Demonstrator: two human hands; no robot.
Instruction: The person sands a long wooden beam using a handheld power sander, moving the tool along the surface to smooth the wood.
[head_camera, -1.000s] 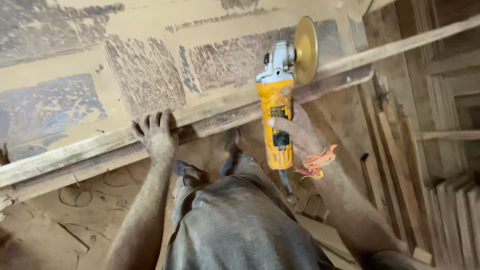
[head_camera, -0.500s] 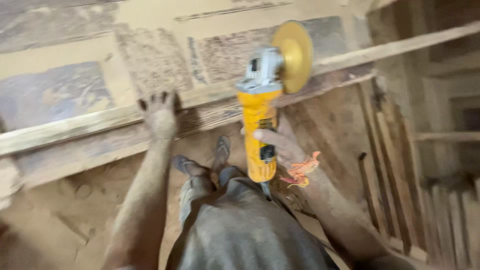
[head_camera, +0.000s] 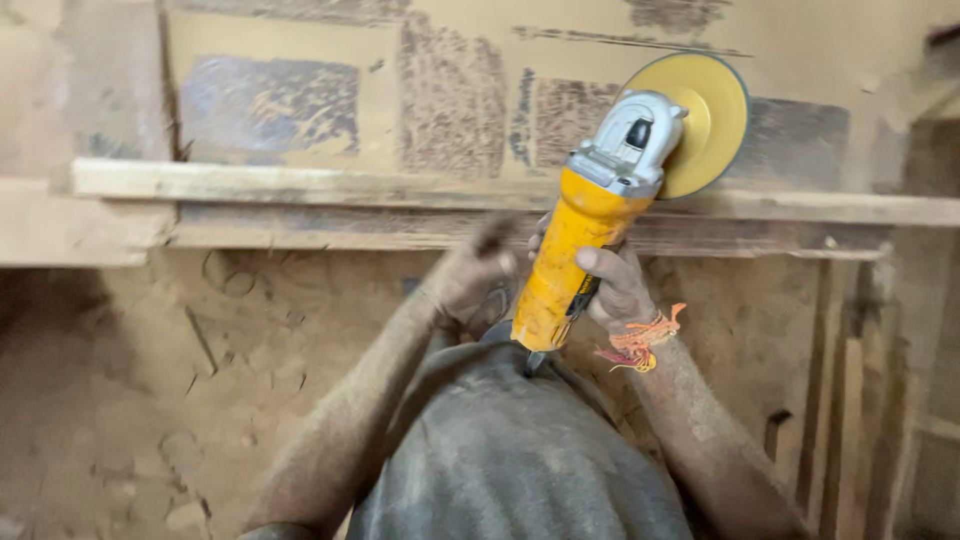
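Head view, looking down. The right hand (head_camera: 615, 285) has its grip clenched around the yellow body of an angle grinder (head_camera: 590, 240), whose grey head and yellow sanding disc (head_camera: 705, 120) are raised over a long wooden plank (head_camera: 300, 185). The left hand (head_camera: 470, 275) is blurred, just beside the grinder body; whether its grip is clenched or released cannot be told. The plank lies across a dust-coated counter (head_camera: 280, 60) with scuffed dark patches. Sawdust covers the floor (head_camera: 150, 380); upright wooden strips (head_camera: 850, 400) stand at right.
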